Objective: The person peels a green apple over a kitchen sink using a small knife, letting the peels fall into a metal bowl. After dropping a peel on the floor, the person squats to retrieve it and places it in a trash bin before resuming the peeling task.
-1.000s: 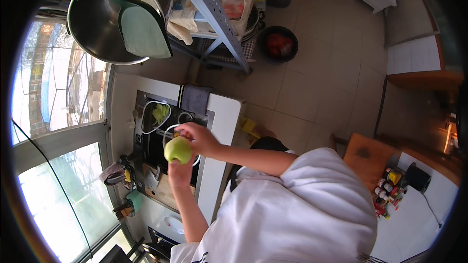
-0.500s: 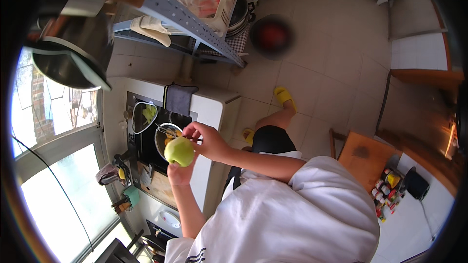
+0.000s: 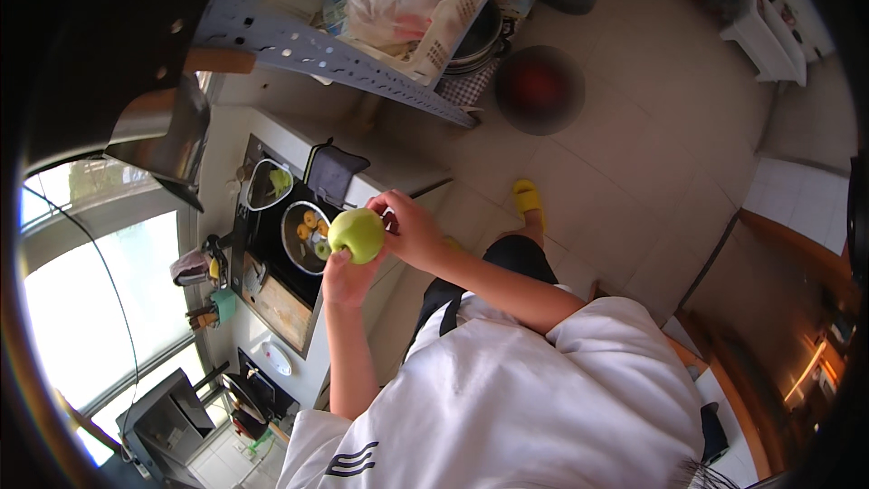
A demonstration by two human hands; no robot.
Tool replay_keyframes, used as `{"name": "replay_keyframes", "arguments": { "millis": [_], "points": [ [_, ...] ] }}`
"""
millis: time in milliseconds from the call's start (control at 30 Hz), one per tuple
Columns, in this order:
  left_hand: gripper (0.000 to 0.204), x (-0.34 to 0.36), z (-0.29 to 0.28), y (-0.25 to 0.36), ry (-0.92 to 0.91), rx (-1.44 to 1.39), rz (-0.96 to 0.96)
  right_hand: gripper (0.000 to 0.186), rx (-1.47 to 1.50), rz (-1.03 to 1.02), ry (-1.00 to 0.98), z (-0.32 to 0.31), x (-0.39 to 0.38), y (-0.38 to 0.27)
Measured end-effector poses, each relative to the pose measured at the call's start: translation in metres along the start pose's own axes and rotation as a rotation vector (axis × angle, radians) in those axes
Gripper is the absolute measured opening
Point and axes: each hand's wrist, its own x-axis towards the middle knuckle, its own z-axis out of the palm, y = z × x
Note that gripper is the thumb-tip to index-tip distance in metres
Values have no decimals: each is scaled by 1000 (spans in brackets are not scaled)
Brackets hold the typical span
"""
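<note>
A green apple [image 3: 357,235] is held up over the counter edge, just right of a round metal bowl [image 3: 286,249]. My left hand [image 3: 348,279] grips it from below, with the fingers wrapped round its underside. At the apple's upper right, my right hand [image 3: 405,226] has its fingers curled close to the skin. Something small and dark [image 3: 390,221] shows between those fingers, too hidden to name. Inside the bowl lie several yellow-orange pieces [image 3: 310,218] and a green one [image 3: 322,250].
A white-rimmed container [image 3: 251,200] with green leaves stands beyond the bowl. A wooden cutting board [image 3: 279,310] with a broad blade [image 3: 256,275] lies nearer. A grey cloth [image 3: 336,174] hangs over the counter's edge. A metal shelf [image 3: 335,68] rises at the far side.
The view has shifted, and the bowl's contents now show more. A slim metal piece and dark handle seen by my right hand earlier are mostly hidden now. The apple stays in my left hand.
</note>
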Motion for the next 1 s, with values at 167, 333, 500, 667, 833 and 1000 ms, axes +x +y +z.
{"name": "replay_keyframes", "arguments": {
  "millis": [167, 333, 500, 667, 833, 1000],
  "points": [
    [77, -24, -16, 1, 73, -59, 40, 30, -137, 0, -113, 20, -4, -7],
    [77, -58, -56, 13, 93, -107, 104, 35, -247, -9, -225, 73, -13, -10],
    [77, -89, -110, 36, 105, -104, 145, 40, -406, -101, -228, 144, -18, 15],
    [75, -113, -151, 56, 90, -160, 152, 29, -670, -168, -215, 192, -12, 34],
    [59, -124, -183, 60, 211, -261, 164, 31, -675, -105, -85, 210, -14, 47],
    [52, -118, -229, 65, 269, -489, 177, 32, -587, 21, -139, 214, -11, 56]
  ]
}}
